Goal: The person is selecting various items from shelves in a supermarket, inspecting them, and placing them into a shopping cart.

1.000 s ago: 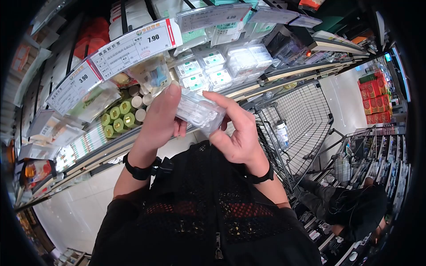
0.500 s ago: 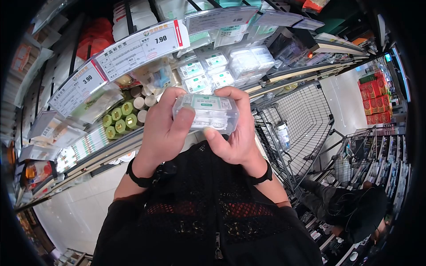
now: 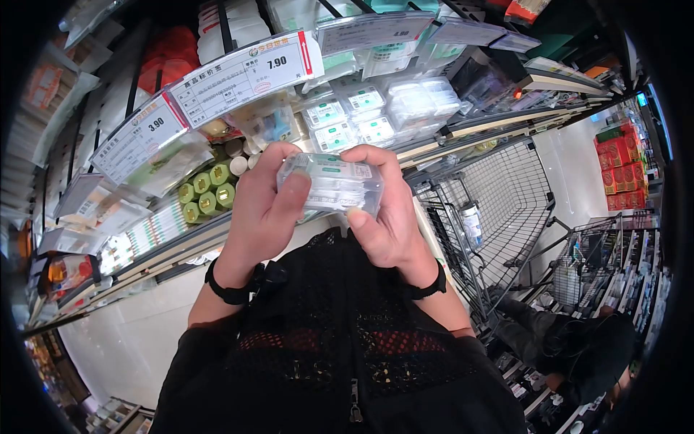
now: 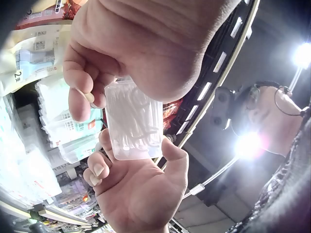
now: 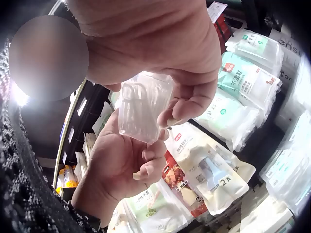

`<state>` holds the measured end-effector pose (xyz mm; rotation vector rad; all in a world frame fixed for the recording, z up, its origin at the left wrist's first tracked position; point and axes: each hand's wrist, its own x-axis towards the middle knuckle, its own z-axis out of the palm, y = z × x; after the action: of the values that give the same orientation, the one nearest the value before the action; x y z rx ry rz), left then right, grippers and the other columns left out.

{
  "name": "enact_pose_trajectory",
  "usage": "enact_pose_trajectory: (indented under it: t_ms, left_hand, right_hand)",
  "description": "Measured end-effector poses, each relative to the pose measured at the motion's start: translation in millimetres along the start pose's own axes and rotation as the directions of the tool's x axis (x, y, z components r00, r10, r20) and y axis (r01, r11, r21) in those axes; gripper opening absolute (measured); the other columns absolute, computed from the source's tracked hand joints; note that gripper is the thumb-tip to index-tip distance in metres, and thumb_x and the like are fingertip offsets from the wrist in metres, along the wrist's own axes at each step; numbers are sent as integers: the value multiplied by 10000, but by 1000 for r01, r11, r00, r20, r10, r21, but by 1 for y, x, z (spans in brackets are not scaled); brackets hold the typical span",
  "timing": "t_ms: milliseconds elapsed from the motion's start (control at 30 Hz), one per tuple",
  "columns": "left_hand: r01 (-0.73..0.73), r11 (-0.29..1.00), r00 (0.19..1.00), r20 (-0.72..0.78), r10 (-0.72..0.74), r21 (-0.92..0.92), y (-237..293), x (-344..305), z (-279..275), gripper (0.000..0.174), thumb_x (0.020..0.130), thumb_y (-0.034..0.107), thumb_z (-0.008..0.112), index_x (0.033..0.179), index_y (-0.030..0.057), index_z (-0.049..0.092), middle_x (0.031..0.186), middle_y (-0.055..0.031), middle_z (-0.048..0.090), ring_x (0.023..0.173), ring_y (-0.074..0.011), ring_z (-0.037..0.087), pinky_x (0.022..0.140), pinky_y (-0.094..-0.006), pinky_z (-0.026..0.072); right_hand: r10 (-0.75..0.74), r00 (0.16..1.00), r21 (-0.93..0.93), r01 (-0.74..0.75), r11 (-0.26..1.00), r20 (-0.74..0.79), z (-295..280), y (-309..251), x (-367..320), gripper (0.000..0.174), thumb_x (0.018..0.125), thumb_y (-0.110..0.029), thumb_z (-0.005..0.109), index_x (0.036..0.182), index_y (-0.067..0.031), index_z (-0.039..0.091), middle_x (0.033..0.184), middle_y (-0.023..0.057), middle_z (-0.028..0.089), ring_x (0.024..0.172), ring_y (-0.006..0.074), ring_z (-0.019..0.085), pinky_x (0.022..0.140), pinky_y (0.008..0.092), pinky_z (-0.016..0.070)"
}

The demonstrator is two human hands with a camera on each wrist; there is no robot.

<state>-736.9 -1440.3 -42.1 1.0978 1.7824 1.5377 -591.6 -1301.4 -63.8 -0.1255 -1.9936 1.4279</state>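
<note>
A small clear plastic box (image 3: pixel 334 189) with a white-and-green label is held up in front of the chest by both hands. White floss picks (image 4: pixel 133 116) with curved ends show through its wall in the left wrist view. My left hand (image 3: pixel 266 202) grips one end, its thumb across the face. At the opposite end my right hand (image 3: pixel 390 220) holds on, thumb at the lower edge and index finger along the top. In the right wrist view the box (image 5: pixel 143 107) sits between the two hands, fingers curled around its sides.
Behind the box is a shelf with similar clear boxes (image 3: pixel 354 116), green-capped containers (image 3: pixel 206 194) and bagged goods. Price tags (image 3: pixel 246 76) run along the shelf edge above. To the right stands a wire shopping cart (image 3: pixel 499 202) with a bottle (image 3: pixel 471 224) inside; another person (image 3: pixel 585 347) is beyond it.
Both hands have turned the box so its labelled face shows, the left thumb coming down onto it. Over the last half second the box and hands have stayed nearly still; the view has shifted slightly.
</note>
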Motion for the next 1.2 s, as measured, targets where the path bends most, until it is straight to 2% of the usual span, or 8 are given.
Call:
enact_pose_trajectory:
  t_ms: [200,267,367,667,800,933,1033,1200]
  left_hand:
    - [-88,948,994,38,105,-304,-20,10,-5,432,1017,381,536,1199,-9,574,921,-54,680,727,-100,635,638,-261,520]
    - [202,771,979,136,-150,-604,-23,13,-6,496,1039,412,506,1211,-45,589,1034,-88,688,866,-111,666,734,-257,539]
    - [31,812,967,221,122,-583,-32,19,-7,505,1051,402,483,1220,-59,600,1078,-106,697,938,-142,681,811,-276,547]
    - [-66,846,965,181,189,-529,-5,9,8,708,847,162,721,1454,9,389,1410,-114,504,1275,-194,522,1073,-318,407]
    - [127,763,975,222,23,-633,-13,3,-1,557,883,195,670,1365,28,443,1311,-96,537,1226,-180,535,1032,-320,424]
    - [-12,831,967,206,152,-557,-9,4,-6,426,941,232,577,1302,25,490,1211,-86,559,1151,-157,555,991,-309,437]
    - [-42,875,978,159,134,-483,-12,5,-6,421,941,267,566,1278,21,506,1206,-88,565,1125,-156,568,978,-314,446]
    - [-31,859,976,171,136,-511,-11,5,-5,425,939,285,561,1263,14,510,1193,-95,579,1097,-161,586,952,-319,462]
  right_hand:
    - [-155,988,-140,153,978,-3,-2,-21,8,566,701,-267,819,1185,-55,616,926,116,630,729,226,638,581,300,512]
    - [-194,980,-170,199,965,50,-3,-22,3,528,699,-234,818,1163,-56,640,892,102,627,713,218,634,568,301,507]
    - [-293,954,-235,300,925,65,-1,-23,2,418,693,-133,814,1089,-50,708,801,64,613,652,203,616,535,308,491]
    - [-580,815,-652,452,609,23,-3,-21,7,406,656,-275,868,1004,-91,765,692,-4,493,585,195,521,555,312,457]
    - [-518,856,-651,396,648,5,-12,-33,12,623,580,-476,923,1026,-90,721,774,4,502,647,182,493,599,317,428]
    - [-422,895,-581,268,769,-145,-8,-21,12,930,554,-459,959,1262,-7,558,867,46,511,707,153,494,618,306,428]
    - [-178,959,-232,126,965,-219,1,-11,4,783,623,-352,923,1233,3,583,828,39,498,685,142,481,601,281,415]
    - [-154,974,-253,109,961,-166,-3,-16,6,672,664,-267,861,1216,17,601,770,30,477,637,125,455,568,268,391]
